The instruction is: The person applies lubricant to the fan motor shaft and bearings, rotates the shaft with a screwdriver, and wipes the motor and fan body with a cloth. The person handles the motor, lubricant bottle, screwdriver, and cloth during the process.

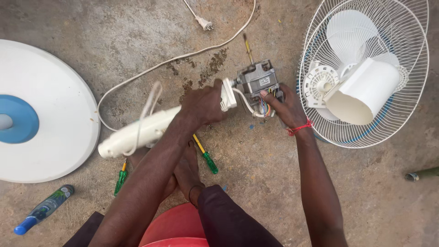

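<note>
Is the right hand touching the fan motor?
Touching. The head view shows the right hand with its fingers on the coloured wires at the motor's near side and its palm against the motor's edge; no gap shows.

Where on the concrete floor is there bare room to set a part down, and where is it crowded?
Bare floor lies lower right, between the right hand, the wire fan guard and the dark object at the right edge. Another patch lies top left, above the round white base and the white cord. It is crowded under the left hand: two green screwdrivers, feet, stem.
</note>
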